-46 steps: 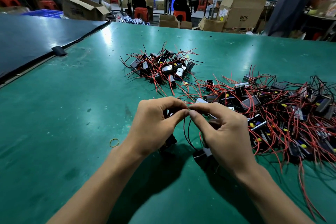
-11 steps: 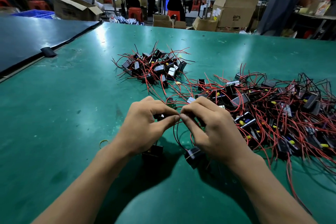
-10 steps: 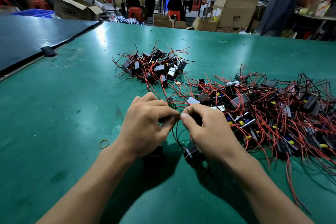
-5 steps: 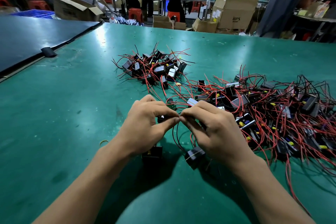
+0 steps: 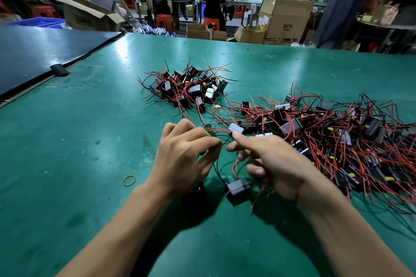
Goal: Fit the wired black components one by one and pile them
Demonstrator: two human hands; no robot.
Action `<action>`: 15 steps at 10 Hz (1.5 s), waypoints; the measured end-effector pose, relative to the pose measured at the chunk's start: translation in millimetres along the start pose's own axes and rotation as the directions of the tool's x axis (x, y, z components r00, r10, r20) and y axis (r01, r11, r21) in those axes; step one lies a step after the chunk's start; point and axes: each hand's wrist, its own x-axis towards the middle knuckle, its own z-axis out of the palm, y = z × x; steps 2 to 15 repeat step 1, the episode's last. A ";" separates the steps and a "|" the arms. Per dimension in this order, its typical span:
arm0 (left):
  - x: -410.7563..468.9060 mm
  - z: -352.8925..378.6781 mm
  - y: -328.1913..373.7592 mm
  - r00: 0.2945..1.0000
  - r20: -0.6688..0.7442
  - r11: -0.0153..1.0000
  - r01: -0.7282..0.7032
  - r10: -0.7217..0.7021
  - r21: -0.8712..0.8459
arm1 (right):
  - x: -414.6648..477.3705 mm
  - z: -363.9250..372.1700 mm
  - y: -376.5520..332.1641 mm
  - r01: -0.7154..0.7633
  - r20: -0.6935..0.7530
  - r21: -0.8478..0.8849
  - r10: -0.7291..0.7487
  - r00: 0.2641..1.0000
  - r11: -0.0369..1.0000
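The green table (image 5: 67, 141) bore a large heap (image 5: 337, 141) of wired parts at right and a smaller pile (image 5: 191, 90) beyond. The left hand (image 5: 182, 159) pinched the wires (image 5: 216, 170) of a black component (image 5: 238, 189) lying on the table between the hands. The right hand (image 5: 279, 162) had thumb and forefinger apart; whether its other fingers held anything could not be determined. Advised: steady the wires before joining.

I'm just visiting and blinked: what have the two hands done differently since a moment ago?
The right hand pulled its fingertips away from the left hand and straightened its forefinger, ending their shared pinch. The left hand still pinches the wires of the black component. The small pile, the large pile and the rubber band stayed put.
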 end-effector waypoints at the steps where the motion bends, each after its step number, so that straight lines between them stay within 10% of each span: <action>1: -2.6 1.7 -2.5 0.998 0.019 0.997 0.053 -0.052 -0.052 | -12.3 -17.2 -17.8 0.309 -0.058 -0.200 -0.326 0.944 0.930; 15: -2.6 1.7 -2.5 0.998 0.019 0.997 0.053 -0.052 -0.052 | -12.3 -17.2 -17.8 0.309 -0.058 -0.200 -0.326 0.944 0.930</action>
